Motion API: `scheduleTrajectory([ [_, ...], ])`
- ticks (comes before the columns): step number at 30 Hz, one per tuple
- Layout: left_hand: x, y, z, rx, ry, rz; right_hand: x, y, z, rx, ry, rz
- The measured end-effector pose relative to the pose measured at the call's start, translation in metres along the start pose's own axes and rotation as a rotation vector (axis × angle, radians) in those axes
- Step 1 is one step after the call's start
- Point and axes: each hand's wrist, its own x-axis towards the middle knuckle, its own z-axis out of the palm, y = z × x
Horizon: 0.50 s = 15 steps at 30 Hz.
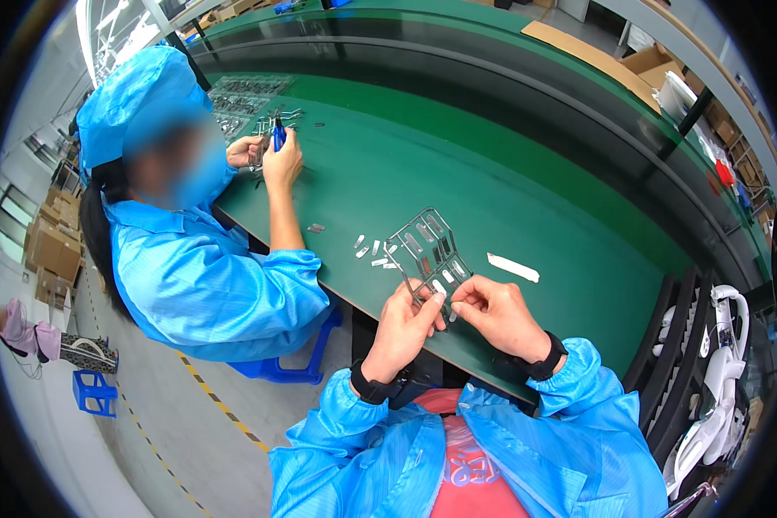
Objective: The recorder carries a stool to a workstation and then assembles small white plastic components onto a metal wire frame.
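My left hand (399, 328) grips the near edge of a thin grey plastic sprue frame (430, 213), tilted up over the green table. Small flat oblong pieces sit in rows between its bars, some dark and some pale. My right hand (499, 318) is closed in a pinch at the frame's near right corner. A small pale piece (454, 317) shows at its fingertips; whether it is joined to the frame I cannot tell. Left of the frame, several loose pale pieces (376, 248) lie scattered on the table.
A white strip (513, 267) lies right of the frame on the green table (544, 207). At my left a co-worker in blue holds blue-handled cutters (279, 136) beside more sprue frames (242, 99). Black racks with white parts (716, 380) stand at my right.
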Motion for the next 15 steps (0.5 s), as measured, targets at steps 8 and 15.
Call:
scheduleTrajectory([
  [8, -0.006, 0.003, -0.004, -0.039, 0.101, 0.024, -0.009, 0.012, -0.005, 0.639, 0.032, 0.070],
  [15, -0.017, 0.005, 0.000, -0.101, 0.025, 0.030, -0.011, 0.019, -0.004, 0.551, 0.028, -0.013],
])
